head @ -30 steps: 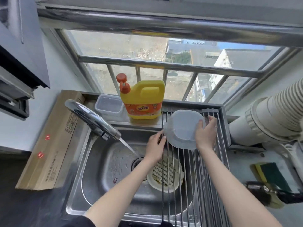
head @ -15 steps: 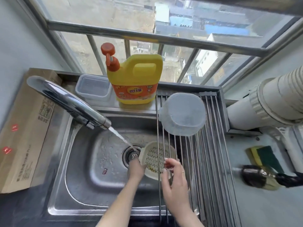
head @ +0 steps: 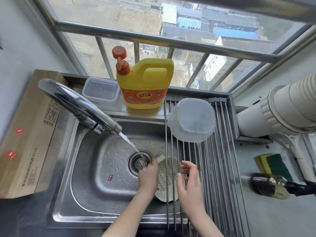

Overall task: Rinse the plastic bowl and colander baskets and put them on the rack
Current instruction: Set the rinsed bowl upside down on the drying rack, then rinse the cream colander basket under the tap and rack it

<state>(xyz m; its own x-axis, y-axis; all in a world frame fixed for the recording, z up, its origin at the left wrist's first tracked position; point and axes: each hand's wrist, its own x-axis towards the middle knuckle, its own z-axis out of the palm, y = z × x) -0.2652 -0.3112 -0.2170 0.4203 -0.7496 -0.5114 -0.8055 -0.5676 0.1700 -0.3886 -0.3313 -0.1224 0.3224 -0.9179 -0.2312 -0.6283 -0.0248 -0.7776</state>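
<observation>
A translucent plastic bowl (head: 191, 122) lies upside down on the far end of the steel roll-up rack (head: 220, 159) that spans the sink's right side. Under the rack's rods, a cream colander basket (head: 166, 177) sits in the sink (head: 89, 177) next to the drain. My left hand (head: 147, 175) is down in the sink and grips the basket's left rim. Above the rods, my right hand (head: 189, 182) hovers over the basket with loosely spread fingers and holds nothing. Rods and hands hide part of the basket.
The tap (head: 82, 106) runs a stream of water into the drain (head: 140, 161). A yellow detergent jug (head: 145, 82) and a clear container (head: 100, 91) stand on the ledge behind. A cardboard box (head: 29, 134) lies left; a sponge (head: 273, 165), a dark bottle (head: 270, 185) and a duct (head: 282, 110) are right.
Both hands let go of the bowl, now resting on the rack, and came down to the colander basket. My left hand took its rim; my right hand moved above the rods.
</observation>
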